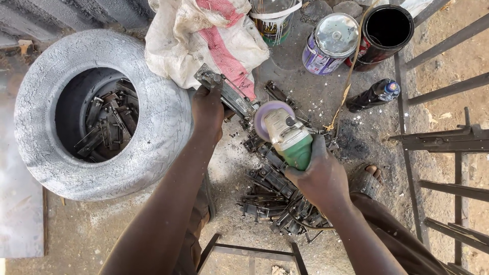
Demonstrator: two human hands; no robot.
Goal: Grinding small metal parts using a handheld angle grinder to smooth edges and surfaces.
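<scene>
Hands at work over a heap of metal pieces (pixel 272 191): the right hand (pixel 321 175) is wrapped around a green angle grinder (pixel 285 135) (its disc just beside the workpiece), the left hand (pixel 207 109) clasps a metal bracket (pixel 226 91) beside a grey tyre (pixel 153 76).

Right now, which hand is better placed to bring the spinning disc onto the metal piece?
The right hand, probably. It grips the green grinder, whose disc sits right beside the metal piece. The left hand is busy holding that piece steady.
</scene>
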